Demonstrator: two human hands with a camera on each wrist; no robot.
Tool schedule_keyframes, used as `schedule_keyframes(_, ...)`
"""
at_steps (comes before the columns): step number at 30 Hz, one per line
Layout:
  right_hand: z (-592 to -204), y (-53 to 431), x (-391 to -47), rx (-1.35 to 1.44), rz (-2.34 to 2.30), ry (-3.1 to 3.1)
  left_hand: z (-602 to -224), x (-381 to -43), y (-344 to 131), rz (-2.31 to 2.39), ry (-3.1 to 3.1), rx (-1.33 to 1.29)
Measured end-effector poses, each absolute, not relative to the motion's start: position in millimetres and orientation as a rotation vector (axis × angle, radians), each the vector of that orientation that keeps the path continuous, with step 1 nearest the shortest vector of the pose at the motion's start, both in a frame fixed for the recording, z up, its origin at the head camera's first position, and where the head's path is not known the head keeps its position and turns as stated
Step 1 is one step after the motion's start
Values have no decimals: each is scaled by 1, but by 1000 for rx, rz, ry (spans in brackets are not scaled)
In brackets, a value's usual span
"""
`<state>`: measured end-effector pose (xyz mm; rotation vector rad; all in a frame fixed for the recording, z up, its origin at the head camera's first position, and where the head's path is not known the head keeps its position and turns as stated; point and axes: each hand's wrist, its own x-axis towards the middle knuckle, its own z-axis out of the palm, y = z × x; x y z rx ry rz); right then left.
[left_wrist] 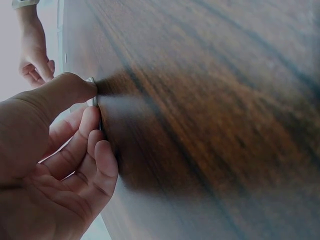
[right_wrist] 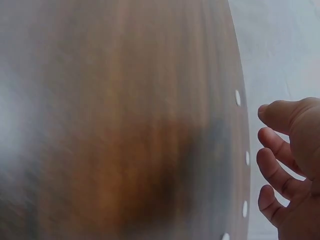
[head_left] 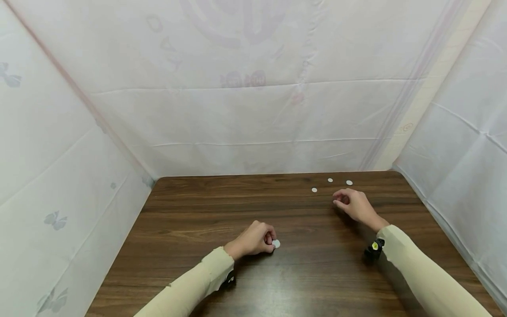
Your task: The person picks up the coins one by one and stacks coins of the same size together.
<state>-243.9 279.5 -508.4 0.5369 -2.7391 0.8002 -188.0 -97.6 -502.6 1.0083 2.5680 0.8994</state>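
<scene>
White disc (head_left: 276,243): what was its position?

It was held at the fingertips of the left hand (head_left: 252,238), over the near-centre area of the wood-grain tabletop (head_left: 178,211). In the left wrist view, the thumb and a fingertip pinched it, and it appeared nearly edge-on. Contact between the disc and the tabletop could not be determined.

What was the state of the right hand (head_left: 355,206)?

Its fingers were relaxed and slightly bent, with the thumb apart from the fingertips. It was positioned near the loose discs (head_left: 330,180) by the far edge.

How many loose discs were visible?

Three in the head view. The right wrist view showed four in a curved row, the lowest cut by the frame.

What was fitted to the arms?

Pale sleeves (head_left: 420,264) covered both forearms, with a black device (head_left: 374,248) at each wrist. White fabric (head_left: 237,119) hung behind the tabletop.
</scene>
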Motion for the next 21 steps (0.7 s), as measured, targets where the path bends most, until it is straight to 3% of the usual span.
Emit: schedule_keyframes(21, -503, 326, -246, 227, 733, -2909, -504, -190, -98, 878, 2576, 995)
